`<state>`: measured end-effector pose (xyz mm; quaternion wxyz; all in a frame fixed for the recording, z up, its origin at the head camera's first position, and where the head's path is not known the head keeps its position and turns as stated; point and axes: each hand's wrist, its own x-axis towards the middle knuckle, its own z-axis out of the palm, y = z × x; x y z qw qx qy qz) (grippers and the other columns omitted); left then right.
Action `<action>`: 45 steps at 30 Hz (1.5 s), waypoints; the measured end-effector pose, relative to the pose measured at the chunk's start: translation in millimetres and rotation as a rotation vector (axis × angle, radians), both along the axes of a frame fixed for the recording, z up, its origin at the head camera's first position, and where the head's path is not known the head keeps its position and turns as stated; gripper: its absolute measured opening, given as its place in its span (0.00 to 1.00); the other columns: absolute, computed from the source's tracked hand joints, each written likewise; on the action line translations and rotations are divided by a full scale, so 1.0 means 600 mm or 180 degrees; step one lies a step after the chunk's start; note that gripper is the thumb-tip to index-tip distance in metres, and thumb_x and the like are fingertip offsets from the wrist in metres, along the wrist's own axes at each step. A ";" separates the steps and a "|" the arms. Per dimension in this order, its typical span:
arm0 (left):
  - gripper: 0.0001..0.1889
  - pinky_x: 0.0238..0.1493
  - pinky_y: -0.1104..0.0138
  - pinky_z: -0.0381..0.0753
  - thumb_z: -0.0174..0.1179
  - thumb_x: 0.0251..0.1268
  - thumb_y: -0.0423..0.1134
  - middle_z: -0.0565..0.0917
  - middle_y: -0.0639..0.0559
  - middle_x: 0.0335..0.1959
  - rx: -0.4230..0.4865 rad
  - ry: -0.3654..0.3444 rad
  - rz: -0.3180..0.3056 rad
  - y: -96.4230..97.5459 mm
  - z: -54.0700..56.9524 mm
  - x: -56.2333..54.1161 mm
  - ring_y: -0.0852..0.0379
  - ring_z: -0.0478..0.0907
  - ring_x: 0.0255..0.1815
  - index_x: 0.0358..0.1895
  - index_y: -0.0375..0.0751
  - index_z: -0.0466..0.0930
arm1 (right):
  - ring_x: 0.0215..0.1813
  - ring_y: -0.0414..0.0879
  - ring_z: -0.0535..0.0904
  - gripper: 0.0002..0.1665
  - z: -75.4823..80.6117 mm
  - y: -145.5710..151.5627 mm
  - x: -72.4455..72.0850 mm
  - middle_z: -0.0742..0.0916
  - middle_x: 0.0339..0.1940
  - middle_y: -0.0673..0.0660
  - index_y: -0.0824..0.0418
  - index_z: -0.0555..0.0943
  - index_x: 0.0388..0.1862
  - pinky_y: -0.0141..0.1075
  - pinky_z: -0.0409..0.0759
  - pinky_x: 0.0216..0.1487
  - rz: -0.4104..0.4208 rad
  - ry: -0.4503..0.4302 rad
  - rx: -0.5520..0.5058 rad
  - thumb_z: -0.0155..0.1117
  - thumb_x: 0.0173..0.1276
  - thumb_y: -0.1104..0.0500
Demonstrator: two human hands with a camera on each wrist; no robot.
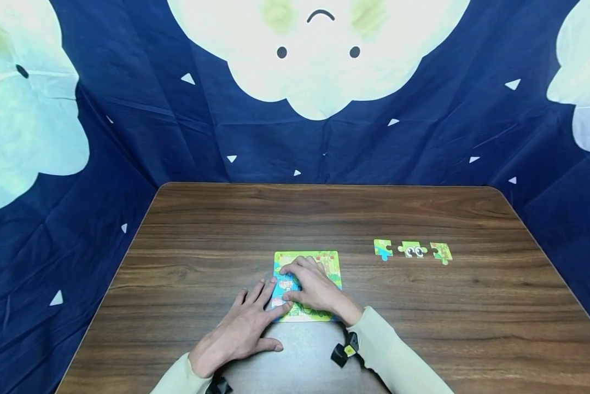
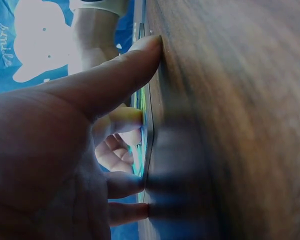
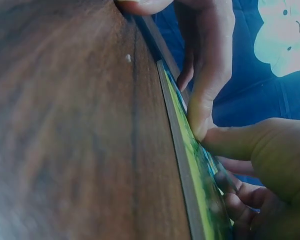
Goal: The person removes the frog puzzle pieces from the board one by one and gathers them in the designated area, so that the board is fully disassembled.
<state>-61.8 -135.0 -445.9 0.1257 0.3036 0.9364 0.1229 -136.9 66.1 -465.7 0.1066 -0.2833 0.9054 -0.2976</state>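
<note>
A colourful jigsaw puzzle in a flat tray (image 1: pixel 331 262) lies near the middle of the table's front half. My left hand (image 1: pixel 243 325) has its fingers spread, with fingertips resting on the puzzle's left edge and the thumb on the tabletop. Over the puzzle, my right hand (image 1: pixel 316 287) curves its thumb and fingers around a puzzle piece (image 3: pixel 225 181), which seems slightly tilted in the right wrist view. That hand covers much of the picture. Its thumb is close beside a left fingertip. In the left wrist view, the tray's thin edge (image 2: pixel 149 135) runs behind my left fingers.
Three loose puzzle pieces lie in a row to the right: a blue-green one (image 1: pixel 383 248), one with big cartoon eyes (image 1: pixel 413 249) and a green one (image 1: pixel 441 251). Around the wooden table (image 1: pixel 216 219) hangs a dark blue cloth (image 1: pixel 324 148) with cloud faces.
</note>
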 end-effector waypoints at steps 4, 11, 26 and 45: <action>0.41 0.64 0.30 0.64 0.66 0.56 0.64 0.56 0.29 0.79 0.0005 -0.0018 -0.0008 0.001 0.000 0.000 0.27 0.57 0.77 0.74 0.57 0.68 | 0.56 0.49 0.74 0.30 0.003 0.002 -0.001 0.83 0.54 0.54 0.54 0.81 0.61 0.47 0.69 0.56 0.0049 0.0046 0.0036 0.76 0.61 0.49; 0.41 0.65 0.31 0.63 0.66 0.56 0.64 0.56 0.30 0.79 -0.0015 -0.0043 0.0001 0.001 0.001 0.000 0.27 0.57 0.77 0.74 0.58 0.67 | 0.56 0.49 0.77 0.31 0.005 0.002 -0.003 0.85 0.51 0.53 0.55 0.82 0.61 0.49 0.72 0.59 0.0043 0.0102 0.0081 0.77 0.59 0.49; 0.40 0.64 0.31 0.64 0.67 0.56 0.63 0.58 0.30 0.79 0.0011 0.0031 -0.0003 0.001 -0.002 0.000 0.27 0.58 0.77 0.73 0.56 0.70 | 0.51 0.45 0.81 0.27 0.007 0.014 -0.006 0.87 0.47 0.51 0.55 0.85 0.55 0.47 0.74 0.56 0.0013 0.0405 -0.0060 0.77 0.57 0.49; 0.38 0.65 0.31 0.63 0.65 0.58 0.63 0.56 0.31 0.80 0.0002 -0.0145 0.0039 0.002 -0.002 0.000 0.27 0.57 0.77 0.73 0.59 0.70 | 0.50 0.44 0.75 0.26 0.028 0.069 -0.018 0.82 0.48 0.51 0.56 0.85 0.57 0.45 0.69 0.55 -0.0001 0.0252 -0.0244 0.77 0.59 0.51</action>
